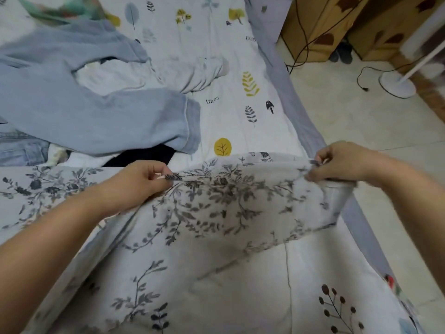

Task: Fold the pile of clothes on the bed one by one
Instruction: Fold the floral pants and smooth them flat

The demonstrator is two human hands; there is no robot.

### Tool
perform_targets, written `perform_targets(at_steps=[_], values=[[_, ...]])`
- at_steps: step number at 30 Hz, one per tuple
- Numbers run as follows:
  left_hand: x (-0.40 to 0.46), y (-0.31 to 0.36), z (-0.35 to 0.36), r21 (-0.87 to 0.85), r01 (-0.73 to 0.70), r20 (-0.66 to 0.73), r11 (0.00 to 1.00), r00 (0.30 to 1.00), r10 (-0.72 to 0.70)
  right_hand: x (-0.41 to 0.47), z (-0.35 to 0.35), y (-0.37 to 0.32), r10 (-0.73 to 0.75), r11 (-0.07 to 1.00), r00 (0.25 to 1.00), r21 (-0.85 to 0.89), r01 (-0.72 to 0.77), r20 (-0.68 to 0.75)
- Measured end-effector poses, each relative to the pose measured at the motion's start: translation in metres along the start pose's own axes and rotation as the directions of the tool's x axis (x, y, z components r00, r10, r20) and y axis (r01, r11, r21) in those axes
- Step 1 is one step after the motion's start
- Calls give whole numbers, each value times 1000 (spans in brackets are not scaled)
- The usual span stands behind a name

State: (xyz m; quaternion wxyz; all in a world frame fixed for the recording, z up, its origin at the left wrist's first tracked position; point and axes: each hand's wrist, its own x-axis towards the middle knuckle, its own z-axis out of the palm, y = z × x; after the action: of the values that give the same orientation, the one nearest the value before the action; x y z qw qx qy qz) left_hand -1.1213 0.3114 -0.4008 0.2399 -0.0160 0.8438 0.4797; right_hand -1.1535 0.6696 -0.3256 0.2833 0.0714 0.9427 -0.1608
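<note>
A white garment with a grey floral print point(224, 203) is stretched out over the near part of the bed. My left hand point(142, 179) pinches its upper edge near the middle of the bed. Near the bed's right side, my right hand point(337, 162) pinches the same edge, which is lifted off the sheet between the two hands. The garment's left part point(48, 189) lies flat. Behind it lies the pile: a light blue sweatshirt point(84, 109) over a white garment point(134, 75), a black garment point(144, 155) and blue jeans point(21, 148).
The bed sheet point(240, 56) is white with leaf prints and a grey border point(289, 88) along the right. A green patterned cloth point(60, 8) lies at the far left. On the tiled floor to the right stand a white fan base point(397, 83), cables and brown boxes point(337, 22).
</note>
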Motion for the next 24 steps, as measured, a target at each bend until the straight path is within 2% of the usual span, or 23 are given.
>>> perform_targets(at_steps=[3, 6, 8, 10, 12, 13, 15, 16, 17, 18, 20, 22, 24], values=[[33, -23, 11, 261, 31, -256, 965, 966, 38, 45, 37, 1, 31, 1000, 957, 14, -28, -287], [48, -32, 22, 450, 55, -366, 891, 922, 128, 66, 73, 3, 102, 987, 927, 153, -49, -361], [54, -35, 27, 533, 55, -387, 845, 904, 185, 75, 93, 11, 213, 969, 922, 190, -158, -323], [59, -38, 30, 552, 52, -383, 832, 902, 198, 81, 107, 19, 266, 963, 926, 109, -245, -267], [61, -35, 29, 528, -1, -407, 849, 877, 255, 84, 108, 26, 245, 969, 922, 80, -232, -298], [61, -33, 28, 508, -48, -440, 860, 844, 308, 85, 105, 29, 236, 972, 907, 98, -215, -349], [64, -27, 27, 493, -130, -503, 860, 764, 404, 85, 97, 35, 258, 964, 829, 188, -187, -496], [68, -28, 27, 499, -131, -513, 856, 751, 414, 86, 95, 38, 279, 956, 788, 233, -177, -549], [73, -31, 26, 519, -92, -491, 850, 782, 384, 88, 96, 39, 309, 946, 774, 264, -189, -553], [79, -37, 26, 573, -19, -432, 820, 843, 321, 89, 100, 40, 346, 930, 790, 296, -219, -506], [84, -48, 28, 705, 131, -295, 697, 948, 121, 92, 112, 44, 423, 883, 833, 369, -290, -358], [83, -54, 27, 766, 157, -222, 623, 975, 27, 96, 118, 49, 449, 874, 833, 351, -335, -323], [82, -53, 25, 784, 118, -176, 610, 984, 37, 95, 117, 52, 442, 894, 834, 243, -378, -331]])
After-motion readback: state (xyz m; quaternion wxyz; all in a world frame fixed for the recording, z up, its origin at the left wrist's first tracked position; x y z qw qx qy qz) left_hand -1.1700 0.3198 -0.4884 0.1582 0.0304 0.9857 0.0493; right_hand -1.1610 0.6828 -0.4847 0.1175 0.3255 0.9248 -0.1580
